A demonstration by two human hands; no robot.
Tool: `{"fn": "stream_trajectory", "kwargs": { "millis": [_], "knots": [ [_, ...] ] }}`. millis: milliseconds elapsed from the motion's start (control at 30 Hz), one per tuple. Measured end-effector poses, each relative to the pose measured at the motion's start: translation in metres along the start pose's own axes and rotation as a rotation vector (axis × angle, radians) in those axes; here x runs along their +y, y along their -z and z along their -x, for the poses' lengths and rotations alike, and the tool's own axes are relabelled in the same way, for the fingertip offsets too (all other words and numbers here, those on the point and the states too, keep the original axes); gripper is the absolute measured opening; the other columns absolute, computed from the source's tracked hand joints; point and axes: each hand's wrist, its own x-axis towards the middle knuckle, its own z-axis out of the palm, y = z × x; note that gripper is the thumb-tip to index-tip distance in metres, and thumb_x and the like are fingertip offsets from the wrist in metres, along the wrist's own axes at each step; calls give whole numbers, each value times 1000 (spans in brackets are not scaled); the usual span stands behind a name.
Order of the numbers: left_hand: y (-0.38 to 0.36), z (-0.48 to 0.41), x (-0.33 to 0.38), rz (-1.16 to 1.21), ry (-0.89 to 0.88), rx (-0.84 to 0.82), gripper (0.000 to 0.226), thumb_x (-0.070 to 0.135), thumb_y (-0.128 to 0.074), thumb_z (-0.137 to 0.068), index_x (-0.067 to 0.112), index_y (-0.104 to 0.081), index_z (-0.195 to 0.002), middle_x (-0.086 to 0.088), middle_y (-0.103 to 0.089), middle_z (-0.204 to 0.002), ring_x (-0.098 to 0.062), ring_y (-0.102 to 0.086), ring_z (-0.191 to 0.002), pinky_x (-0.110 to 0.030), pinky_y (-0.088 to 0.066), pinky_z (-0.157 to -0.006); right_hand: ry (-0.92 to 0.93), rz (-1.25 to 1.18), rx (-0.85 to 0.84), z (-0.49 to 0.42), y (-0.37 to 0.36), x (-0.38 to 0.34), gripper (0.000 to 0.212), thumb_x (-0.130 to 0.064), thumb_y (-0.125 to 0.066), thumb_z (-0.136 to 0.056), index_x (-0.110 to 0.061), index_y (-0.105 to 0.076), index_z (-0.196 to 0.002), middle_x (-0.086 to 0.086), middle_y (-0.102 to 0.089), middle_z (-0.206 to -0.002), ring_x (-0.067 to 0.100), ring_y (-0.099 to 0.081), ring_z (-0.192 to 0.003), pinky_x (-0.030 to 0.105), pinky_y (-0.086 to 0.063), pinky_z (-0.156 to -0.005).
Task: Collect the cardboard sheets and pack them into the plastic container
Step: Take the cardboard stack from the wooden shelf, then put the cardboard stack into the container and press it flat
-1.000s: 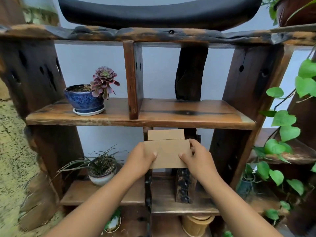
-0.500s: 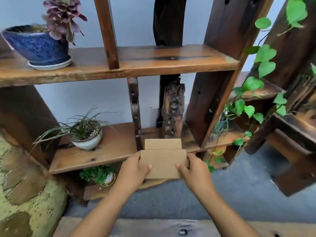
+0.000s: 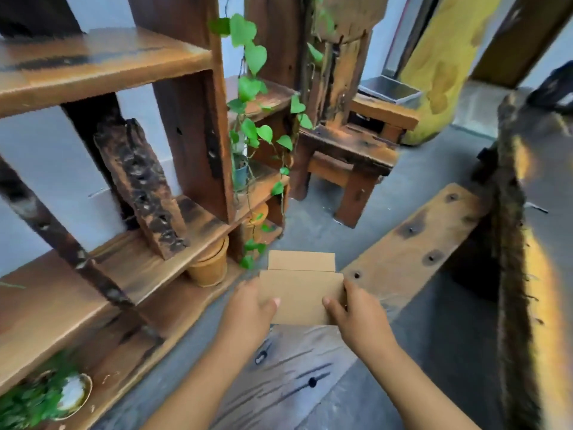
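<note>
I hold a small stack of brown cardboard sheets (image 3: 300, 293) flat in front of me, one sheet sticking out past the other at the far edge. My left hand (image 3: 248, 308) grips the stack's left side with the thumb on top. On the right side my right hand (image 3: 356, 315) does the same. The sheets hover above a wooden bench plank (image 3: 412, 246). No plastic container is in view.
A rustic wooden shelf unit (image 3: 102, 66) fills the left, with terracotta pots (image 3: 210, 265), a trailing green vine (image 3: 251, 97) and a white potted plant (image 3: 59, 398). A wooden stool (image 3: 350, 159) stands ahead, a yellow pillar (image 3: 443, 66) behind it, and a rough table edge (image 3: 524, 243) at right.
My view has swung right and down, away from the shelf front toward the floor and bench. Both hands keep the same hold on the cardboard sheets.
</note>
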Motion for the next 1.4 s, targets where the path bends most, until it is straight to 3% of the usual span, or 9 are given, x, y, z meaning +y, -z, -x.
{"fn": "stream_trajectory", "kwargs": {
  "millis": [100,267,467,667,967,1100,1267,1400],
  "knots": [
    [-41,-7,42,-45,-101,-103,35,23,-63,-91,15,-63,-125,-5,-64,-123,-23,-60,-115,-39,-48,-100,-90,-35,101,11,33,47,22,-40,-58,-92,-20,-49,-90,0,-63,-80,28,-62,-82,35,-34,-60],
    [-128,-4,120,-109,-232,-208,30,21,-66,-88,14,-65,-117,-6,-67,-115,-23,-62,-109,-37,-50,-94,-238,-116,227,37,93,138,23,-38,-61,-90,-17,-54,-98,4,-69,-92,27,-64,-87,37,-46,-66],
    [-242,18,203,-159,-371,-405,31,18,-66,-88,9,-62,-117,-9,-67,-116,-26,-62,-111,-41,-50,-96,-457,-154,386,84,152,246,29,-39,-62,-89,-16,-54,-104,6,-69,-101,30,-64,-96,39,-49,-74],
    [-338,62,265,-213,-590,-618,32,20,-68,-86,12,-62,-117,-5,-65,-115,-21,-62,-107,-38,-50,-95,-747,-186,523,161,181,324,29,-42,-60,-89,-17,-53,-102,7,-68,-98,30,-63,-95,37,-46,-69],
    [-439,123,311,-279,-826,-982,36,26,-68,-87,19,-57,-120,4,-60,-113,-13,-58,-99,-25,-43,-79,-1141,-209,759,255,182,369,23,-46,-56,-88,-27,-51,-101,-6,-64,-88,19,-64,-83,38,-51,-68],
    [-473,139,327,-315,-926,-1137,36,27,-67,-86,16,-56,-119,-1,-61,-115,-19,-59,-106,-36,-51,-91,-1297,-195,842,273,181,374,18,-47,-57,-88,-34,-47,-94,-13,-59,-82,9,-60,-74,35,-54,-64],
    [-510,150,348,-379,-1064,-1301,31,34,-65,-87,21,-53,-113,1,-55,-111,-18,-58,-97,-34,-50,-81,-1491,-211,911,283,183,370,21,-45,-60,-87,-32,-44,-90,-19,-50,-75,0,-51,-66,17,-34,-50],
    [-531,165,351,-395,-1105,-1449,38,34,-66,-87,21,-51,-119,2,-55,-116,-17,-59,-104,-35,-52,-88,-1634,-294,973,291,175,364,26,-41,-64,-87,-32,-40,-80,-15,-52,-77,0,-51,-66,16,-29,-48]
  ]
}}
